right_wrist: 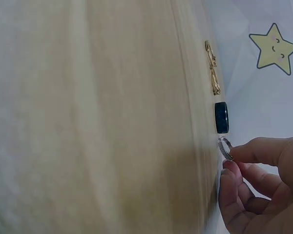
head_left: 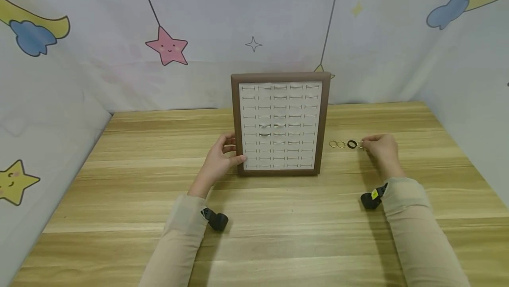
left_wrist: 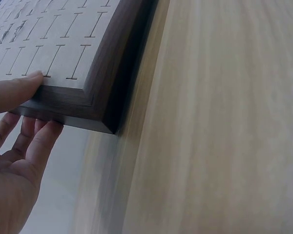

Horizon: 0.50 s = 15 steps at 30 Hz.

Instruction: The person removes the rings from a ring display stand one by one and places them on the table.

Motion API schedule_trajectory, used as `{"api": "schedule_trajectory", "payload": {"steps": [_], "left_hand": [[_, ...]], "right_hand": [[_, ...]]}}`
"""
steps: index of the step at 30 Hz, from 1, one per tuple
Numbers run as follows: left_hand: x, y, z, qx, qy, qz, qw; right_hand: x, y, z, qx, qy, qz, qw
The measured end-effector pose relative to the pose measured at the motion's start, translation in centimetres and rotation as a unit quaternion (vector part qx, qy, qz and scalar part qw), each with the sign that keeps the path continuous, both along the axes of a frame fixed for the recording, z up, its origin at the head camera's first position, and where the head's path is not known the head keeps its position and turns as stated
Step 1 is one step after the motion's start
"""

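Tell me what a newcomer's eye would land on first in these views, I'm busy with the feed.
First, the brown-framed ring display board standing mid-table, its pale slotted face holding a few rings, with the left hand gripping its lower left edge. Next, the short row of loose rings right of it: two gold rings, a black ring, and a silver ring that the right hand pinches at the row's end.

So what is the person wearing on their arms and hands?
Both arms have long, light beige sleeves that end at the wrists. The left hand and right hand are bare, with no gloves. Each wrist carries a small black camera: the left wrist camera, and the right wrist camera, which has a little yellow mark.
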<state>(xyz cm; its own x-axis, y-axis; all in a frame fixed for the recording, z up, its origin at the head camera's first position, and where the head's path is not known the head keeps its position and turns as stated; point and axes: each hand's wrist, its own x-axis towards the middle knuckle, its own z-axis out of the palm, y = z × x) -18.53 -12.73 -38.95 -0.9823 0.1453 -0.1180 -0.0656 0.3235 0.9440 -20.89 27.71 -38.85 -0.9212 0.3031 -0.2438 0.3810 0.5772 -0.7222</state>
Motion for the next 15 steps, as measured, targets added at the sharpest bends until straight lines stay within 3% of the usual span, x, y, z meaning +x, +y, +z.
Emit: {"api": "schedule_trajectory", "payload": {"steps": [7, 12, 15], "left_hand": [[0.0, 0.0, 0.1, 0.000, 0.001, 0.000, 1.0000], [0.1, 0.0, 0.1, 0.002, 0.004, -0.001, 1.0000], [0.0, 0.0, 0.1, 0.001, 0.002, -0.001, 1.0000]], "right_hand": [[-0.1, 0.0, -0.2, 0.025, 0.021, -0.008, 0.999], [0.0, -1.1, 0.9, 0.017, 0.037, -0.001, 0.999], [-0.1, -2.0, 1.7, 0.025, 0.076, -0.009, 0.997]]}}
